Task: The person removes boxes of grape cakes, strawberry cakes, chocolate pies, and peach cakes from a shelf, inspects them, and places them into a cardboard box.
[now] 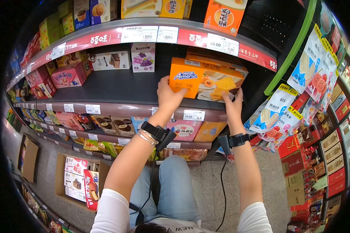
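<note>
An orange biscuit box [189,79] with pictures of crackers on its front stands on the middle shelf, slightly tilted, near the shelf's right end. My left hand [168,94] grips its lower left end, thumb across the front. At the lower right corner, my right hand [233,105] holds the same box with thumb on the front and fingers round the side. Behind it shows the top of another orange box [217,58], mostly hidden. Both wrists wear black straps with small devices and cables.
A purple grape box [143,58] and a white box [110,60] stand further left on the shelf [116,85]. Hanging snack bags [274,105] are close to my right arm. On the floor at left sits an open carton [60,174] with boxes inside.
</note>
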{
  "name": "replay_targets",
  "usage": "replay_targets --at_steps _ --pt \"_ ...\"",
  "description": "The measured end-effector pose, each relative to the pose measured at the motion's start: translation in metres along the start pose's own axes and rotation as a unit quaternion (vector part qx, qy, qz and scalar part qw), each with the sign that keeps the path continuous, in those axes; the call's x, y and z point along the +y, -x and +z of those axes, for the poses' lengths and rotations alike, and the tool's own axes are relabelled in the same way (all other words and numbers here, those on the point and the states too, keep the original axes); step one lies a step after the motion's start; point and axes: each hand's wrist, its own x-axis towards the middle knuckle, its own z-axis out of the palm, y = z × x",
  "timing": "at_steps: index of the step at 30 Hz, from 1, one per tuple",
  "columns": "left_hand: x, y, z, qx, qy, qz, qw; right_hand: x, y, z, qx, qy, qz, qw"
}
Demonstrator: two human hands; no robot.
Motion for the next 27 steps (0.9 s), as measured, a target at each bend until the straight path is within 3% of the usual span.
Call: replay_targets --at_steps 7,11,15,20,27 --pt "0.041 0.005 -0.053 0.03 0.076 0.069 0.994 -0.065 0.034 -0.003 -0.011 -0.12 0.035 0.992" --pt "0.059 0.027 -0.095 -0.033 0.205 -0.004 0.978 -0.087 0.062 -0.009 -0.062 -0.18 -0.002 0.982" --pt "0.053 0.063 -0.122 -0.026 0.302 -0.04 0.952 -0.081 0.101 -0.006 -0.092 -0.189 -0.024 0.977" --pt "0.025 0.107 -0.158 -0.039 0.285 -0.104 0.952 -0.085 0.155 -0.009 -0.099 -0.172 0.027 0.98" --pt "0.028 0.142 -0.191 -0.034 0.345 -0.273 0.898 -0.089 0.197 -0.025 -0.207 -0.244 0.122 0.939"
